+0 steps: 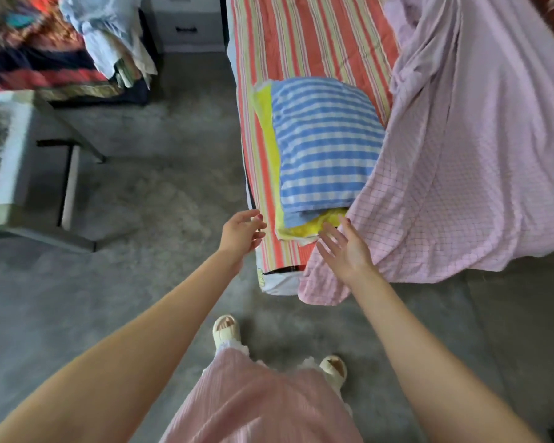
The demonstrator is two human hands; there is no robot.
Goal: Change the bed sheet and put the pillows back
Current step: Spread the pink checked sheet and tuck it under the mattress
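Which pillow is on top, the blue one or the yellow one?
The blue striped pillow is on top. The yellow pillow lies underneath, only its edges peeking out.

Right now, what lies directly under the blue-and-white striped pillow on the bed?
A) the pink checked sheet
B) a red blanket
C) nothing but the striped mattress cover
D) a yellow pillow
D: the yellow pillow shows along the left side and near end of the blue-and-white striped pillow, between it and the striped mattress cover.

bare floor (160,193) left of bed; pillow (327,148) ahead
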